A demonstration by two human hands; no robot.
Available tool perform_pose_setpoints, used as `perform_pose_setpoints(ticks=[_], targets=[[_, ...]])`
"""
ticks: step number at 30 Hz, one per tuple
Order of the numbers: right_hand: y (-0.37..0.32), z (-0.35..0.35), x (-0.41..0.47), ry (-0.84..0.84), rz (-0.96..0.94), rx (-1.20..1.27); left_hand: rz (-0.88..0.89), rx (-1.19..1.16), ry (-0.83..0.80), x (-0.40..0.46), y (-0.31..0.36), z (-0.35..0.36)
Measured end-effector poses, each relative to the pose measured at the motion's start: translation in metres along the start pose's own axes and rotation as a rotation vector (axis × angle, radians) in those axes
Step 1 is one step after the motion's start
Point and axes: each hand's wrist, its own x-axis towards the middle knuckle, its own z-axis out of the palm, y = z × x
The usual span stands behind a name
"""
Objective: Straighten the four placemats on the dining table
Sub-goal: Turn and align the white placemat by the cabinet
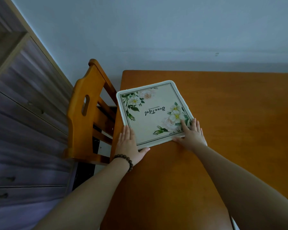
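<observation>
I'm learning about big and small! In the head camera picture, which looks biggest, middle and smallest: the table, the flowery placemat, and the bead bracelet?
1. table, biggest.
2. flowery placemat.
3. bead bracelet on the left wrist, smallest.

The gaps are plain, so nearness does not change the order.

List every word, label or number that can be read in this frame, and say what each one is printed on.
"Beautiful": large script word in the middle of the floral placemat, upside down from the camera.
A line of tiny print beside that word on the placemat: too small to read.
No other text shows on the table, chair or cabinet.
</observation>
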Motion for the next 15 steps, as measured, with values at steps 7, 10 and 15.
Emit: perform_pose_setpoints(ticks=[7, 10, 15], targets=[[-0.006, 0.011, -0.010, 0.093, 0.099, 0.131, 0.045, -0.001, -0.032, -0.026, 0.024, 0.008], [-0.011, 0.018, -0.025, 0.129, 0.113, 0.185, 0.104, -0.009, -0.057, -0.040, 0.034, 0.012], [-0.032, 0.032, -0.050, 0.177, 0.072, 0.154, 0.266, -0.039, -0.076, -0.058, 0.040, 0.018]])
